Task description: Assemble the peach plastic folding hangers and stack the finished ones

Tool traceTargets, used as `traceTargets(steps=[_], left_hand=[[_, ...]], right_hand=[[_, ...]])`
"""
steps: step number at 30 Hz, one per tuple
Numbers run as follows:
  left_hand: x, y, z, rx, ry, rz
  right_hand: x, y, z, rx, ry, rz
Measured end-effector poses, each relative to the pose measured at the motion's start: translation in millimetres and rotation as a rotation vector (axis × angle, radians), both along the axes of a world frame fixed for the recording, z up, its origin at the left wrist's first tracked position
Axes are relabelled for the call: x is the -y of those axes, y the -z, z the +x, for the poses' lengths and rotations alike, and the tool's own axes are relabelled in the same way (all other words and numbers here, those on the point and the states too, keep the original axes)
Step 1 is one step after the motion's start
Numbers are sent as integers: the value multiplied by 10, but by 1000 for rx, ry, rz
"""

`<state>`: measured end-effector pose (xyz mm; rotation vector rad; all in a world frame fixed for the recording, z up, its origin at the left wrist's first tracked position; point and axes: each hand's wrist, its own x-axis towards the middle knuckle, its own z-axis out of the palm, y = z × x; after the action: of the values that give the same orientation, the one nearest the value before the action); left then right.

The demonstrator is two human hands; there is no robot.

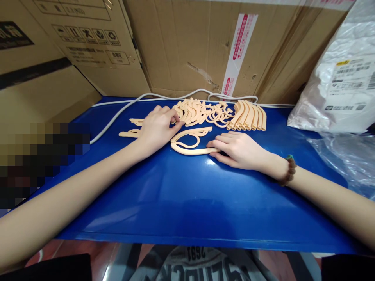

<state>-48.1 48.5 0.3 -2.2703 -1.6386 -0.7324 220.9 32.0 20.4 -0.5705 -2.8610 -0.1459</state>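
Risk: curved piece point(190, 152) could swivel, pinched at one end | right hand point(241, 150): grip narrow, holding it | left hand point(158, 124): grip, cannot tell

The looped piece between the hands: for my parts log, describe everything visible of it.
The looped piece is pale peach, apparently plastic: thick curved lower bar, slimmer upper arm, thin inner curl. It lies on the blue table; the right hand holds the bar's right end; whether the left hand touches it is unclear.
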Motion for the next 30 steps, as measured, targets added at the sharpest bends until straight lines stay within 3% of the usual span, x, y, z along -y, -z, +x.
traceTargets(steps=[6,13,20,25,27,30], left_hand=[[-3,2,20,56,-25,-21],[44,-168,11,342,-253,-177],[33,-255,-78,418,-307,-33],[92,-399,-63,760,-189,134],[155,-428,4,974,-98,79],[298,-397,178,1174,-45,-129]], right_hand=[[3,-8,6,14,11,-17],[0,-3,0,8,9,-6],[-8,3,9,15,11,-19],[-2,-2,19,8,9,15],[8,-9,19,-23,14,71],[28,-24,17,-81,52,183]])
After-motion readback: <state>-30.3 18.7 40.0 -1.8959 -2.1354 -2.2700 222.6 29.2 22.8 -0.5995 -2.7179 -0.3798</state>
